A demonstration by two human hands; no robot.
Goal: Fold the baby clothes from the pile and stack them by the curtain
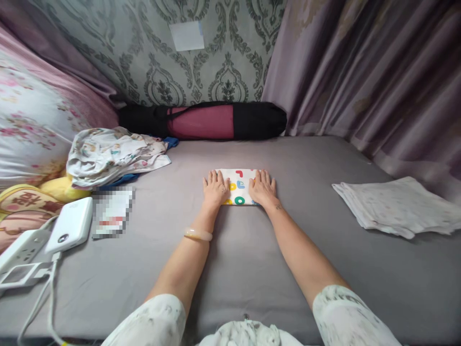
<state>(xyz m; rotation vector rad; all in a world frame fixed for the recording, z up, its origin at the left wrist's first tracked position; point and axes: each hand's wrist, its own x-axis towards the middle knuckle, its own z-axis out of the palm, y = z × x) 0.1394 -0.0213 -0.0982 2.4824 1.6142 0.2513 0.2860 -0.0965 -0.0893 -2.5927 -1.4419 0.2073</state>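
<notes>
A white folded cloth (240, 188) printed with bright letter-like shapes in red, blue, green and yellow lies flat in front of me. It makes a neat rectangle with its long side running left to right. My left hand (215, 188) rests palm down on its left end, fingers stretched out and pointing away from me. On the right end my right hand (263, 187) lies the same way, its fingers spread. Both palms touch the cloth and hide its two ends. A pale bangle (198, 234) is on my left wrist.
Grey sheet (237, 269) covers the surface. To the right lies a stack of pale folded cloths (399, 206). At left are crumpled printed clothes (115, 156), a white power bank (70, 225) with cables and a power strip (25, 250). A long black-and-maroon bag (201, 122) lies along the wall.
</notes>
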